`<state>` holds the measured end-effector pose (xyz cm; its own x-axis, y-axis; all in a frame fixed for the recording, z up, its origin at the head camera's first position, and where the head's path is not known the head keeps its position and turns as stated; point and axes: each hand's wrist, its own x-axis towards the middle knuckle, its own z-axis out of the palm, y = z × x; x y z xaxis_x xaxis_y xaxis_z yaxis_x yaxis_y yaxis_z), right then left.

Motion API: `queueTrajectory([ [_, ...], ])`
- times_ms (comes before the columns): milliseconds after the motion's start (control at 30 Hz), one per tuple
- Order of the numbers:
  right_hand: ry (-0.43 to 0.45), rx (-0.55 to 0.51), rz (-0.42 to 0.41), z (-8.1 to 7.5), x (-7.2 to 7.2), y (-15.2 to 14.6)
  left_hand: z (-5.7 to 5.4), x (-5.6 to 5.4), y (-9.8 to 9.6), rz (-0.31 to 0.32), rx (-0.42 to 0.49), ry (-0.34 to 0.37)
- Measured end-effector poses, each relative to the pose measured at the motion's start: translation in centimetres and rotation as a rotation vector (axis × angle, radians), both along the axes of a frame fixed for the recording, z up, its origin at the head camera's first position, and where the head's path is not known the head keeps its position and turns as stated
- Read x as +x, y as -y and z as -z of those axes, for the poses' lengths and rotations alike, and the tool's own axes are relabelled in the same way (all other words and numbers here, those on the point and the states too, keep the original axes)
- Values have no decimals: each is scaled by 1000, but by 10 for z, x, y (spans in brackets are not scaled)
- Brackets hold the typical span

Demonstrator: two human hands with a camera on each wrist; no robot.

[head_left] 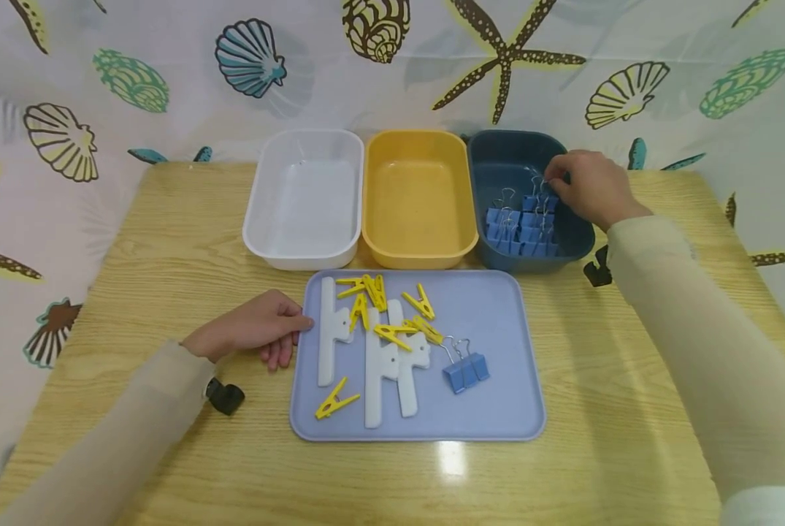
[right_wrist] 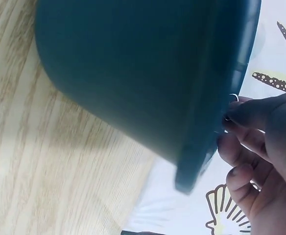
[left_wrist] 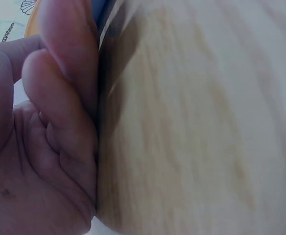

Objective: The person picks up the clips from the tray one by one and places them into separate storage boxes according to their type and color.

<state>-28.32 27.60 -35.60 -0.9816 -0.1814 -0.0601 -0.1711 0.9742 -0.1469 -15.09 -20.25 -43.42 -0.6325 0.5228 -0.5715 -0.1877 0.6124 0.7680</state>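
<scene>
Over the right side of the dark blue bin (head_left: 576, 237), my right hand (head_left: 591, 186) pinches a blue binder clip by its wire handle (right_wrist: 235, 98). The bin hides most of that clip in the right wrist view. Several blue binder clips (head_left: 505, 226) stand in rows inside the bin, handles up. My left hand (head_left: 261, 329) rests on the table at the left edge of the lavender tray (head_left: 504, 314), fingers loosely bent and a fingertip at the rim. On the tray are one blue binder clip (head_left: 466, 372), several yellow clothespins (head_left: 335, 399) and three white bag clips (head_left: 326, 336).
A white bin (head_left: 303, 193) and a yellow bin (head_left: 421, 204) stand side by side to the left of the dark blue one. All three line the back of the wooden table (head_left: 188, 219), behind the tray. A shell-patterned cloth (head_left: 366, 88) hangs behind them.
</scene>
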Motion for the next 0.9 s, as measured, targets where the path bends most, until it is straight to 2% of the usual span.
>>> queueTrajectory([
  [300,39,5,22,3,-3,1,0,-1,1,4,3,-1],
  [600,40,-3,50,6,-1,1,0,-1,1,5,3,9],
  [900,29,18,38,8,0,3,-3,0,0,0,-9,8],
])
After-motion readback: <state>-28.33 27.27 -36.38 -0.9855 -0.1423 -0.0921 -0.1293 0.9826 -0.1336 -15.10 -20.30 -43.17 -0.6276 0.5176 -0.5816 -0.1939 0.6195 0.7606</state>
